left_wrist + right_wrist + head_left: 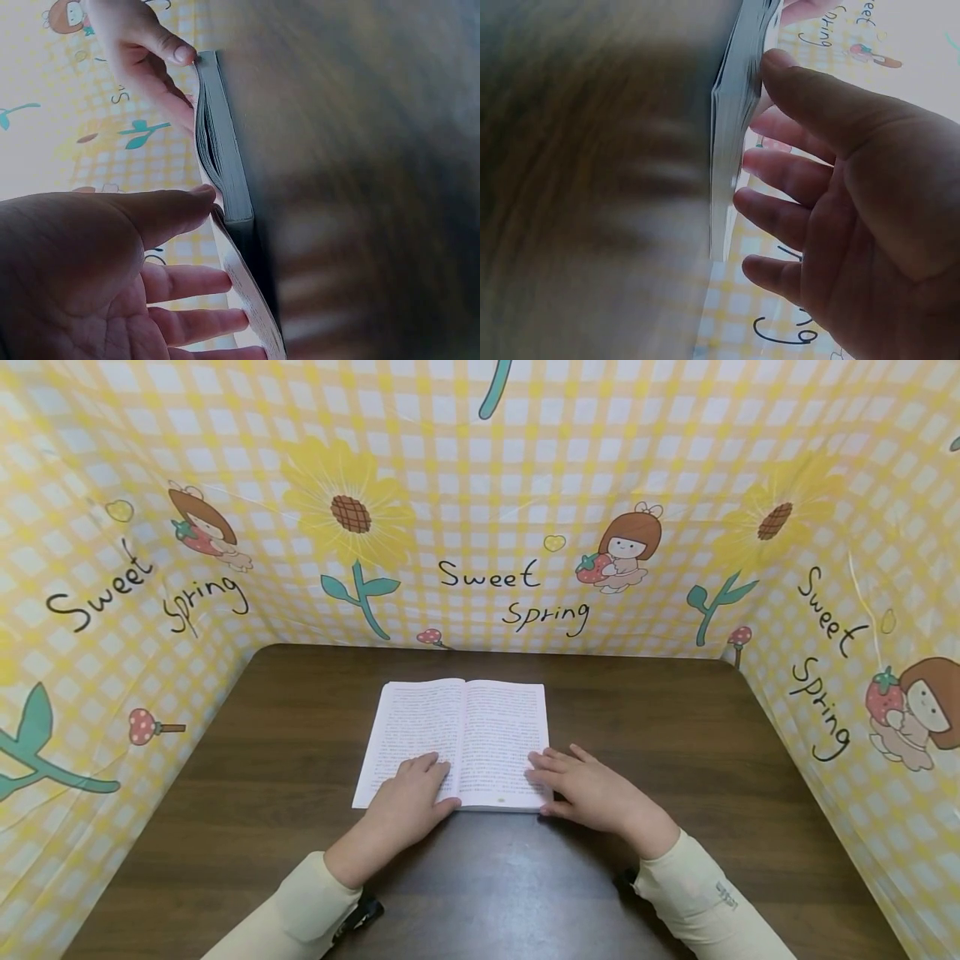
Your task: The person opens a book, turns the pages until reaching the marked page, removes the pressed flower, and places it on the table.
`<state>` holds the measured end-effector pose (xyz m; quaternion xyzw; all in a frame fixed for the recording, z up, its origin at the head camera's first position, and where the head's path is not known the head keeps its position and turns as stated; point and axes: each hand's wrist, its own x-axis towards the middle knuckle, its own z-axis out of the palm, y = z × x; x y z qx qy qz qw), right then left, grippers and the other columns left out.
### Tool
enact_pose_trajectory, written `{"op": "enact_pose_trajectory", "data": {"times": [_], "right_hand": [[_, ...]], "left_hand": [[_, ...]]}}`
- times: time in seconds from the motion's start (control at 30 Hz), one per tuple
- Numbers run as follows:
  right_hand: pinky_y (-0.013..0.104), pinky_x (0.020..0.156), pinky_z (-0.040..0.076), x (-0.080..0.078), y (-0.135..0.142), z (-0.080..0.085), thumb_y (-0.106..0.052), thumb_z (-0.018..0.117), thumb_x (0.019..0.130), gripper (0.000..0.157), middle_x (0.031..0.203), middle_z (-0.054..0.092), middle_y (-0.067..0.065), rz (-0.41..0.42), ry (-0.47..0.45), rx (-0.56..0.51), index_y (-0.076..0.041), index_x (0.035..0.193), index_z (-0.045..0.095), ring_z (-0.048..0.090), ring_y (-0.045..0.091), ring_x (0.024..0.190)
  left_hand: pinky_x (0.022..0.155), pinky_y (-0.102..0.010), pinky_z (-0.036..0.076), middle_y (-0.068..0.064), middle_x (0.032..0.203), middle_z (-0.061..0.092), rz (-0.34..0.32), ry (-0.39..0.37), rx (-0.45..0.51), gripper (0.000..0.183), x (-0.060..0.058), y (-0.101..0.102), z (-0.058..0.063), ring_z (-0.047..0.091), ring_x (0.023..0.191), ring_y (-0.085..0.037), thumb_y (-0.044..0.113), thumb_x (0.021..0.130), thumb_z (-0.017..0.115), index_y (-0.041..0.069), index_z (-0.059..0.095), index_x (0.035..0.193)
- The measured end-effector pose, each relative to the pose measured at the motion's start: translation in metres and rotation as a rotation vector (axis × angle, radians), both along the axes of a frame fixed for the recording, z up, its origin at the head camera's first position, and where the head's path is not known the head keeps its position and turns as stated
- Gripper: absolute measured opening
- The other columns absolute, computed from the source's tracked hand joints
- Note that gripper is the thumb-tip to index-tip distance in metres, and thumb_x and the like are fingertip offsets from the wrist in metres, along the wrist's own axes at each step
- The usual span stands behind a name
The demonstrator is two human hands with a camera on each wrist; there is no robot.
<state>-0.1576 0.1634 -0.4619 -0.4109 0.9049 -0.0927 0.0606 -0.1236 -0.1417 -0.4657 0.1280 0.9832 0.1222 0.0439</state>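
An open book [498,718] lies on the dark wooden table, its two pages covered in small print. My left hand [408,797] rests on the lower part of the left page, fingers extended and thumb near the bottom of the spine fold. At the right page's lower outer corner, my right hand [592,787] touches the page with spread fingers, its thumb at the edge. The left wrist view shows the book's page block [225,142] side-on, thicker under the right half. In the right wrist view the fingertips meet the page block's outer edge [731,150].
The brown table [645,727] extends around the book on all sides. A yellow checked cloth [480,527] with printed flowers and lettering walls off the back and both sides. Dark wrist straps [360,917] show below the sleeves.
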Motion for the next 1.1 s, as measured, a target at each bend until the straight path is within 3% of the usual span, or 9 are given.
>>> {"op": "enact_pose_trajectory", "data": {"times": [0.2, 0.4, 0.5, 0.6, 0.7, 0.8, 1.0, 1.1], "right_hand": [[0.063, 0.113, 0.037, -0.002, 0.003, 0.000, -0.025, 0.070, 0.098, 0.036, 0.148, 0.059, 0.008, 0.078, 0.105, 0.005, -0.017, 0.133, 0.070, 0.053, 0.030, 0.139], [0.056, 0.101, 0.051, -0.005, 0.002, 0.001, -0.016, 0.075, 0.093, 0.010, 0.127, 0.073, 0.005, 0.200, 0.277, -0.002, -0.021, 0.101, 0.078, 0.067, 0.027, 0.123], [0.049, 0.097, 0.055, -0.007, 0.001, 0.000, -0.011, 0.077, 0.089, 0.010, 0.114, 0.077, 0.002, 0.240, 0.341, -0.017, -0.019, 0.091, 0.074, 0.072, 0.023, 0.113], [0.044, 0.094, 0.057, -0.007, 0.000, -0.002, -0.007, 0.074, 0.088, 0.013, 0.089, 0.075, -0.006, 0.232, 0.383, -0.049, -0.018, 0.085, 0.068, 0.072, 0.014, 0.089], [0.042, 0.089, 0.058, -0.007, -0.001, -0.002, -0.005, 0.070, 0.089, 0.022, 0.070, 0.061, -0.010, 0.202, 0.418, -0.093, -0.020, 0.078, 0.058, 0.062, 0.011, 0.069], [0.039, 0.084, 0.059, -0.006, -0.002, 0.000, -0.004, 0.069, 0.088, 0.026, 0.066, 0.055, -0.012, 0.177, 0.447, -0.127, -0.021, 0.075, 0.055, 0.054, 0.012, 0.062], [0.030, 0.064, 0.050, -0.003, -0.002, 0.008, -0.006, 0.068, 0.090, 0.020, 0.067, 0.056, -0.013, 0.144, 0.472, -0.161, -0.022, 0.080, 0.061, 0.052, 0.012, 0.060], [0.030, 0.067, 0.053, -0.003, -0.002, 0.012, -0.008, 0.071, 0.090, 0.013, 0.076, 0.067, -0.013, 0.140, 0.511, -0.180, -0.020, 0.089, 0.068, 0.061, 0.010, 0.067]], "left_hand": [[0.098, -0.057, 0.051, -0.021, 0.146, 0.055, 0.003, 0.011, 0.013, 0.060, 0.000, 0.000, -0.001, 0.052, 0.134, -0.040, 0.044, 0.092, 0.075, 0.006, 0.063, 0.137], [0.093, -0.060, 0.052, -0.025, 0.147, 0.051, 0.014, 0.042, 0.035, 0.057, 0.001, 0.000, -0.001, 0.050, 0.134, -0.044, 0.042, 0.090, 0.078, 0.007, 0.065, 0.133], [0.096, -0.065, 0.049, -0.026, 0.149, 0.049, 0.027, 0.035, 0.041, 0.057, 0.002, 0.000, 0.001, 0.045, 0.138, -0.046, 0.041, 0.089, 0.078, 0.007, 0.065, 0.133], [0.101, -0.071, 0.042, -0.024, 0.151, 0.048, 0.025, 0.036, 0.043, 0.058, 0.002, 0.001, 0.001, 0.040, 0.142, -0.047, 0.041, 0.089, 0.079, 0.008, 0.064, 0.135], [0.105, -0.074, 0.036, -0.020, 0.153, 0.049, -0.024, 0.067, 0.047, 0.054, 0.001, 0.001, 0.001, 0.039, 0.144, -0.046, 0.036, 0.089, 0.079, 0.011, 0.065, 0.136], [0.109, -0.073, 0.033, -0.015, 0.153, 0.051, -0.118, 0.115, 0.063, 0.047, -0.001, 0.001, 0.000, 0.040, 0.145, -0.043, 0.031, 0.090, 0.079, 0.015, 0.067, 0.133], [0.115, -0.069, 0.027, -0.007, 0.145, 0.060, -0.257, 0.085, 0.081, 0.039, 0.000, 0.002, 0.000, 0.042, 0.146, -0.039, 0.033, 0.093, 0.075, 0.018, 0.070, 0.130], [0.116, -0.067, 0.028, -0.006, 0.143, 0.061, -0.281, 0.065, 0.065, 0.042, 0.001, 0.003, 0.000, 0.042, 0.145, -0.038, 0.035, 0.094, 0.075, 0.018, 0.069, 0.132]]}}
